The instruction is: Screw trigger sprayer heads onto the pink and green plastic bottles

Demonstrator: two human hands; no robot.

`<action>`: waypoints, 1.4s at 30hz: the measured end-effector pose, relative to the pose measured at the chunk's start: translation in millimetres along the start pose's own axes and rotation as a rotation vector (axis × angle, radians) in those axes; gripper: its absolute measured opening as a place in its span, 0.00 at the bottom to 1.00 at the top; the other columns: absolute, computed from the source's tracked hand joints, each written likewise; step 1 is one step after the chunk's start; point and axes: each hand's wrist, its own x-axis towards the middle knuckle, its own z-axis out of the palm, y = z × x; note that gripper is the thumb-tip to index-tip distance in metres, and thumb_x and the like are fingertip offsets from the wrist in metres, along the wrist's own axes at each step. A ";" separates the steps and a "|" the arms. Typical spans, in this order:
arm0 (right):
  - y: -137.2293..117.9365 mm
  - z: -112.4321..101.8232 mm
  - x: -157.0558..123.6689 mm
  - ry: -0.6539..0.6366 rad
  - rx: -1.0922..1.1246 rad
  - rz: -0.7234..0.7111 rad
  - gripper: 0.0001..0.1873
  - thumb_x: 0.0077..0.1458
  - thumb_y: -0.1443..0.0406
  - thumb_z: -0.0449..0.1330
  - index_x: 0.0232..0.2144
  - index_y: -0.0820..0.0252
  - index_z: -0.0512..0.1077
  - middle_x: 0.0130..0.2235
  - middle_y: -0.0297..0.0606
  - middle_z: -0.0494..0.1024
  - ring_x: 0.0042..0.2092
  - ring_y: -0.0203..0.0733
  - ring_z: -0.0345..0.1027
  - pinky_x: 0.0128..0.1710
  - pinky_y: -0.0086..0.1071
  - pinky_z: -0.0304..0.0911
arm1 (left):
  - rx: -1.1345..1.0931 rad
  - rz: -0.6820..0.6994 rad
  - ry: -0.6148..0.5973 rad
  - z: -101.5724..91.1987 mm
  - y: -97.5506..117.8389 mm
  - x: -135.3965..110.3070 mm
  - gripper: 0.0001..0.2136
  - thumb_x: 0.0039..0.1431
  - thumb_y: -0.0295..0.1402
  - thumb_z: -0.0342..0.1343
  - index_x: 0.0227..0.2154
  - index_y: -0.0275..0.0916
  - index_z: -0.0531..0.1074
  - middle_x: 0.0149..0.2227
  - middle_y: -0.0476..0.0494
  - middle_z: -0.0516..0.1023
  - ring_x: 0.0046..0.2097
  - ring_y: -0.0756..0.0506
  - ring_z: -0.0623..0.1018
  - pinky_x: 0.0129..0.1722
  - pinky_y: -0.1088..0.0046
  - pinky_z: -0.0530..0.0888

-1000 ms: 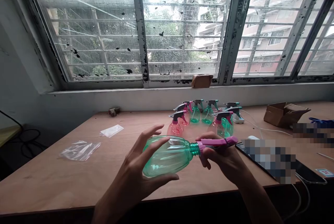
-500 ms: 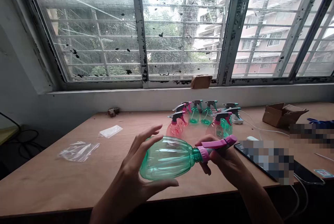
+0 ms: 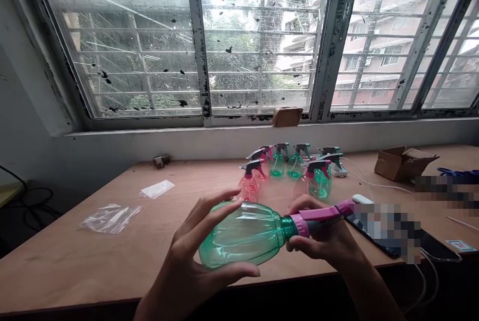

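Observation:
A green see-through spray bottle [image 3: 247, 234] lies sideways in the air above the table's front edge, its pink and grey spray head [image 3: 325, 214] pointing right. My left hand [image 3: 202, 246] is curled around the bottle's base end, thumb below and fingers over the top. At the neck, my right hand [image 3: 325, 241] grips the pink collar and spray head from behind; part of its fingers is hidden. Behind the held bottle stands a group of spray bottles, among them a pink one [image 3: 248, 186] and a green one [image 3: 277, 164].
Clear plastic bags [image 3: 112, 219] and a white packet [image 3: 157, 189] lie on the wooden table [image 3: 67, 261] at left. A phone [image 3: 370, 231] with cables lies at right, near an open cardboard box [image 3: 402, 164]. A window runs along the back.
The bottle has moved slightly down and right, with its spray head further right. My right hand has shifted its fingers closer round the collar. The view has turned slightly.

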 end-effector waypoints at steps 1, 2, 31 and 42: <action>-0.2 0.0 -0.2 0.000 0.011 0.003 0.22 0.48 0.58 0.87 0.40 0.56 0.83 0.28 0.33 0.83 0.28 0.42 0.80 0.25 0.29 0.73 | -0.013 -0.001 0.003 0.0 0.3 0.3 0.37 0.61 0.52 0.76 0.71 0.59 0.72 0.71 0.42 0.76 0.70 0.32 0.78 0.69 0.54 0.78; -0.3 0.3 -0.4 0.001 0.022 -0.003 0.22 0.48 0.58 0.87 0.42 0.55 0.84 0.29 0.33 0.84 0.29 0.43 0.81 0.26 0.29 0.73 | -0.025 -0.004 0.008 -0.1 0.3 0.6 0.38 0.61 0.51 0.76 0.72 0.60 0.70 0.73 0.42 0.75 0.72 0.31 0.77 0.70 0.53 0.78; -2.9 -0.9 8.0 0.048 0.043 -0.036 0.23 0.48 0.52 0.86 0.39 0.59 0.86 0.21 0.32 0.83 0.23 0.42 0.76 0.26 0.35 0.74 | 0.072 -0.128 -0.049 -22.4 -19.8 -2.7 0.43 0.60 0.58 0.73 0.75 0.62 0.65 0.72 0.40 0.78 0.70 0.25 0.78 0.65 0.48 0.82; 2.6 -2.9 7.9 -0.010 -0.031 -0.066 0.19 0.48 0.56 0.86 0.37 0.57 0.86 0.28 0.34 0.83 0.27 0.39 0.75 0.24 0.29 0.74 | -0.049 -0.015 -0.049 -31.3 -21.9 -2.1 0.42 0.64 0.43 0.77 0.76 0.64 0.63 0.75 0.42 0.71 0.75 0.29 0.73 0.70 0.51 0.79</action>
